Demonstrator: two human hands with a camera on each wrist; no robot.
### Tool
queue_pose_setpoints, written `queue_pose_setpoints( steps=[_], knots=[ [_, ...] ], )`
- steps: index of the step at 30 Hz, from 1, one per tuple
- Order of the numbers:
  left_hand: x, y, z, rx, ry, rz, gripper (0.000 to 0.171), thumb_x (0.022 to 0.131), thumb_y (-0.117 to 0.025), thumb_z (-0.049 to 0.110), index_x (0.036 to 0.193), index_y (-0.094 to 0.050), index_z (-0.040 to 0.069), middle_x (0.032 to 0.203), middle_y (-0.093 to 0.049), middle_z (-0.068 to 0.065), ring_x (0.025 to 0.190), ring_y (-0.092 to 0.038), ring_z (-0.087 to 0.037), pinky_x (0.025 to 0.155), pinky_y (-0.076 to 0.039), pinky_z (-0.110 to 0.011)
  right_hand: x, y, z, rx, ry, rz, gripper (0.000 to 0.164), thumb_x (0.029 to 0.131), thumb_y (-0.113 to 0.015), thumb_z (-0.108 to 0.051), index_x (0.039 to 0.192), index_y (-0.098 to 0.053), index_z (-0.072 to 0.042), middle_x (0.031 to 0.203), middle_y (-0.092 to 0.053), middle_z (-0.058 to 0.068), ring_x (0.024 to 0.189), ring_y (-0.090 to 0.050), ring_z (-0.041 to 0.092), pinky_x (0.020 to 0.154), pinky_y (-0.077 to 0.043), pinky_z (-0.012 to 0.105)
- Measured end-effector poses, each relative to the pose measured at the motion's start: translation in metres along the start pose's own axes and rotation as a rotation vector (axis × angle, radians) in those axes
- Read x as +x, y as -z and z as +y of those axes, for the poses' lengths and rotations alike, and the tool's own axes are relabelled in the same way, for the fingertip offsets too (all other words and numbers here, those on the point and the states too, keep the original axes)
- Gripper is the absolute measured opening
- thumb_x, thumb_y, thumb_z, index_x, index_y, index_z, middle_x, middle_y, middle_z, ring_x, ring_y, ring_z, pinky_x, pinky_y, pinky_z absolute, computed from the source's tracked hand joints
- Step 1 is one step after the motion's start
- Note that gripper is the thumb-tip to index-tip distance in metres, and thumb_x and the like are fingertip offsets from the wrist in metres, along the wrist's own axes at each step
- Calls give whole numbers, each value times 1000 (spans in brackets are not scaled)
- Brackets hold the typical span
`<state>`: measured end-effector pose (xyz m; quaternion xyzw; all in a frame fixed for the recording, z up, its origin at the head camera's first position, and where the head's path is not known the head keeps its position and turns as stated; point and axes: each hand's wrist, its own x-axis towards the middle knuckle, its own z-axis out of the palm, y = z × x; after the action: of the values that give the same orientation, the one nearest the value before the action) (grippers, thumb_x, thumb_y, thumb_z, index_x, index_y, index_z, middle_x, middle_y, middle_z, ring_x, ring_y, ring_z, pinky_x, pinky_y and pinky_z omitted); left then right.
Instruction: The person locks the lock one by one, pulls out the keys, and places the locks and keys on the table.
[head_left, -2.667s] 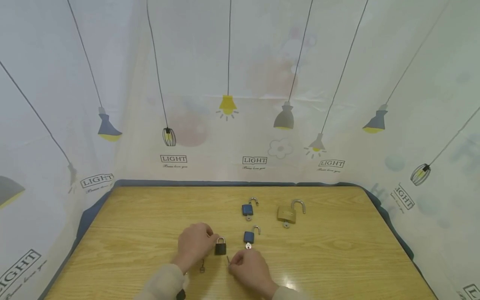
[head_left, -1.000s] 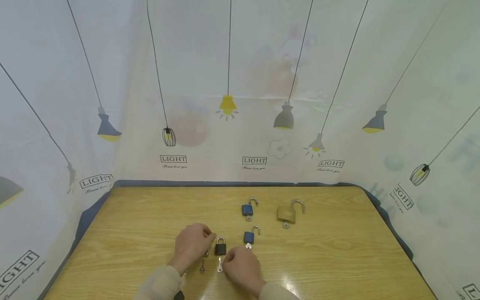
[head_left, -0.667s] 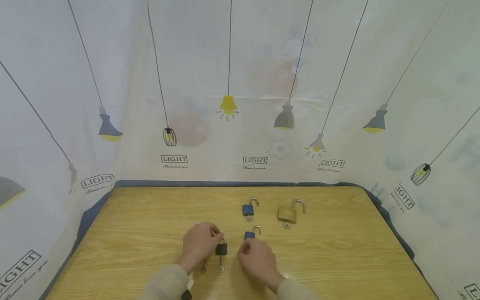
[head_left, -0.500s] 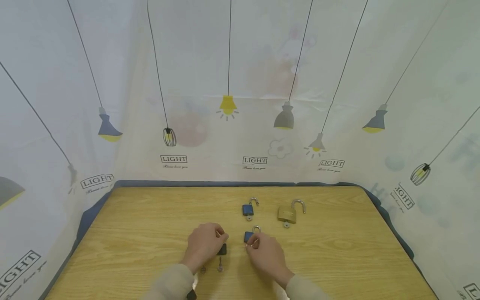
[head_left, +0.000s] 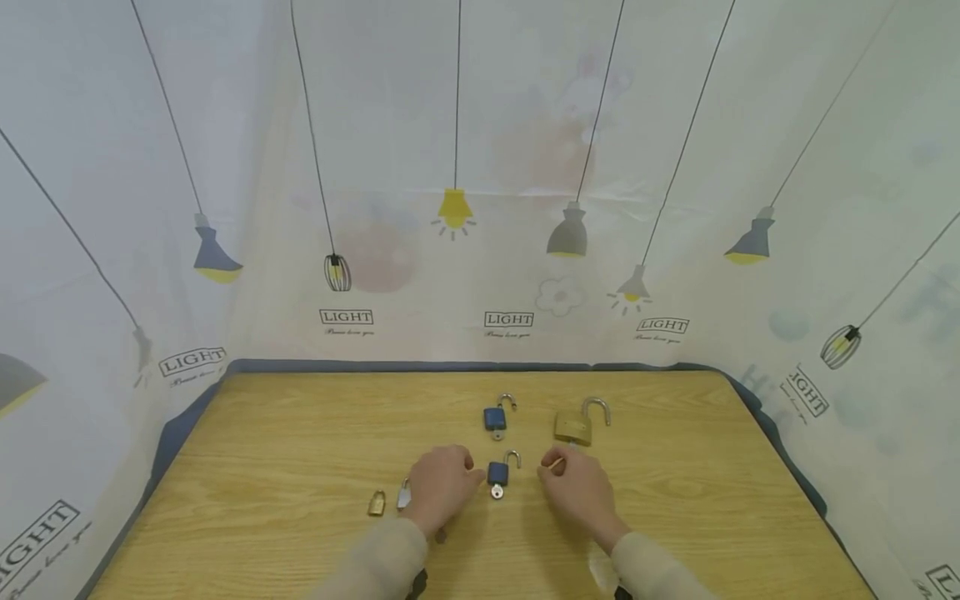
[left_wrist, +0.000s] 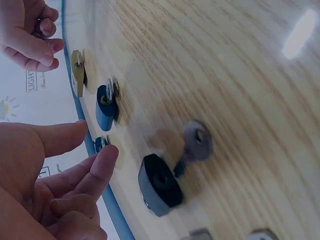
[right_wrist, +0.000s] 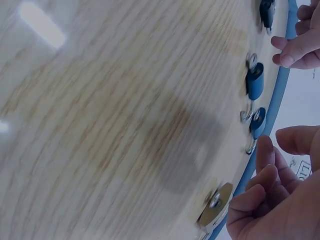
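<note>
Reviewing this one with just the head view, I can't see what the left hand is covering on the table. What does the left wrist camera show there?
Observer: A black padlock.
Operator: Is anything inserted in it?
Observer: No; a key lies beside it, outside the keyhole.
Operator: And on the other side, is anything being pinched?
Observer: No, the right wrist view shows nothing between the fingers of the right hand.

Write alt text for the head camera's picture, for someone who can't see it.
A person's left hand and right hand hover over a wooden table, either side of an open blue padlock with a key at its base. Beyond lie another open blue padlock and a larger open gold padlock; a small gold padlock lies at left.
</note>
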<state>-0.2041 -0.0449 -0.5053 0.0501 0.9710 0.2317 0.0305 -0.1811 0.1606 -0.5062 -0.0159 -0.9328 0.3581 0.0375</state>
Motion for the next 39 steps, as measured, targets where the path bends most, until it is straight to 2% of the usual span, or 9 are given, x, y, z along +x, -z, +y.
queue_pose_setpoints(
  steps=[4,8,14,21,26,39],
  knots=[
    [3,-7,7,-2,-20,7,24,80,-73,34,68,-66,15,62,-61,4,53,-46,-11,49,-38,-30,1,6,6,9,-14,-1,5,85,-66,-20,87,-66,-15,77,-67,-3,64,-56,10,56,-46,31],
    [5,-13,14,-8,-31,-1,38,81,-72,35,54,-52,18,47,-47,7,44,-39,-10,42,-31,-27,3,8,10,20,-39,-14,7,85,-65,-20,88,-67,-14,78,-66,-2,66,-56,11,58,-47,32],
    [8,-20,25,82,-33,37,47,79,-74,40,51,-44,19,44,-37,9,41,-34,-8,38,-25,-24,5,11,10,32,-55,-24,8,86,-65,-21,89,-67,-14,78,-66,-1,66,-56,12,58,-47,33],
    [11,-25,32,132,21,36,48,78,-75,42,51,-44,17,44,-36,7,40,-32,-8,37,-22,-23,5,12,11,37,-52,-36,8,86,-65,-20,89,-67,-13,79,-66,-1,67,-57,12,58,-47,33],
    [13,-28,32,123,31,22,47,77,-76,39,51,-44,17,45,-37,6,41,-33,-8,38,-22,-23,4,12,13,46,-59,-40,8,86,-65,-20,89,-66,-13,80,-66,0,68,-57,13,59,-47,34],
    [15,-28,28,22,58,-37,45,74,-78,36,51,-45,16,44,-37,6,42,-36,-10,40,-24,-25,5,12,13,51,-59,-51,8,86,-64,-20,90,-67,-14,79,-66,-1,69,-57,12,62,-47,34]
  ],
)
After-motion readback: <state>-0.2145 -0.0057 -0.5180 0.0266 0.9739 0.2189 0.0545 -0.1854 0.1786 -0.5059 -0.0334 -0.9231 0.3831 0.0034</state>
